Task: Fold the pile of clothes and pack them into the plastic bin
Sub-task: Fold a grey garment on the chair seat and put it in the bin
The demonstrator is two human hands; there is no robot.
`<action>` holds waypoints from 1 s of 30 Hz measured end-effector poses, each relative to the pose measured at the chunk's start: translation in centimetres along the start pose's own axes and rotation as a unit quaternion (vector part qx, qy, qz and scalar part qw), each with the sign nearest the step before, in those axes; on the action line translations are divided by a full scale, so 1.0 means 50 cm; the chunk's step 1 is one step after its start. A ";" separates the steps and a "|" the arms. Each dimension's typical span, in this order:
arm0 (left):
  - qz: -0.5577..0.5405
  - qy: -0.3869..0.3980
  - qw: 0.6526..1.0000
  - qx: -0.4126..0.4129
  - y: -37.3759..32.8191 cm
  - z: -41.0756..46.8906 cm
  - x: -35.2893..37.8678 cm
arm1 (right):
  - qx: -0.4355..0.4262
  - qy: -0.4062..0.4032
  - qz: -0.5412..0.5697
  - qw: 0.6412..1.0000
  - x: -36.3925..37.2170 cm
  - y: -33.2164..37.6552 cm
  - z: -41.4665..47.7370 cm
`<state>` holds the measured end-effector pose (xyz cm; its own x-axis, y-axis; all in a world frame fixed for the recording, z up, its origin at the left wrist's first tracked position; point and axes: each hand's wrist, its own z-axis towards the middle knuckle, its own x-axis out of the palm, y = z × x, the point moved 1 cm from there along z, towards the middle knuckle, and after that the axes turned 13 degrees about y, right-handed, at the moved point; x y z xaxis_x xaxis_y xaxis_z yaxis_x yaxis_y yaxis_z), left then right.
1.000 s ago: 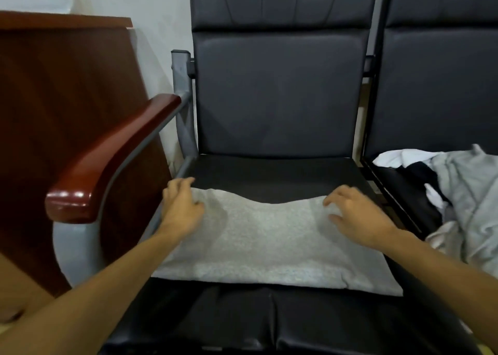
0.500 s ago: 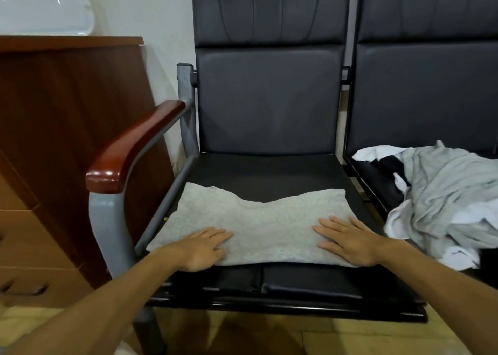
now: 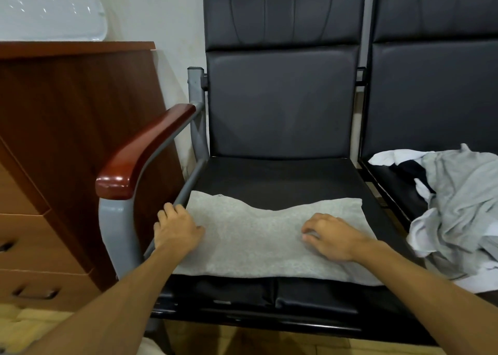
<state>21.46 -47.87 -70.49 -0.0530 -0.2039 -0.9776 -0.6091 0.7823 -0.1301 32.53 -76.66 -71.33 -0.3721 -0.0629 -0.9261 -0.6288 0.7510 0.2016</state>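
Observation:
A folded grey garment [image 3: 258,236] lies flat across the front of the black chair seat [image 3: 275,176]. My left hand [image 3: 176,226] is at the garment's left edge beside the chair frame, fingers curled round that edge and thumb on top. My right hand [image 3: 332,237] rests on the right half of the garment, its bent fingertips pressing the cloth. A pile of unfolded grey, white and black clothes [image 3: 458,209] lies on the neighbouring seat to the right. A translucent plastic container [image 3: 51,7] shows at the top left on the cabinet, only partly in view.
A chair armrest [image 3: 140,152] of red-brown wood on a grey frame rises just left of my left hand. A wooden cabinet with drawers [image 3: 54,139] stands further left. Black backrests and the wall close off the rear.
My left hand moved from the garment's front edge up to its left edge and curled round it. My right hand shifted inward and its fingers bent. The camera came closer.

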 end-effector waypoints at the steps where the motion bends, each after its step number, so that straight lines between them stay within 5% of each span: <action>1: 0.001 0.008 1.000 -0.018 0.004 0.007 -0.001 | -0.010 -0.001 0.000 1.000 -0.001 0.008 0.010; 7: 0.055 0.037 0.998 0.016 -0.011 0.029 -0.004 | -0.037 -0.012 0.001 0.999 -0.009 0.030 0.043; 11: -0.146 0.074 0.986 0.031 -0.048 0.024 -0.021 | -0.031 -0.028 0.037 0.998 -0.016 0.015 0.049; 13: -0.278 0.123 0.952 0.039 -0.064 0.012 -0.031 | -0.019 -0.046 0.061 0.997 -0.024 0.001 0.041; 16: -0.478 0.204 0.854 0.037 -0.094 -0.017 -0.049 | 0.006 -0.086 0.091 0.992 -0.041 -0.029 0.011; 21: -0.617 0.191 0.761 0.065 -0.168 -0.039 -0.055 | 0.075 -0.154 0.160 0.972 -0.063 -0.116 -0.066; 27: -0.616 0.137 0.765 0.134 -0.313 -0.064 -0.054 | 0.130 -0.216 0.187 0.950 -0.071 -0.196 -0.163; 30: -0.558 0.115 0.805 0.163 -0.402 -0.075 -0.032 | 0.129 -0.234 0.191 0.945 -0.073 -0.220 -0.190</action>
<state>30.83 -65.47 -65.69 0.2158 -0.9616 -0.1698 -0.1405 0.1415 -0.9799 34.31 -90.95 -67.16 -0.1573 0.4964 -0.8537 -0.2994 0.7999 0.5202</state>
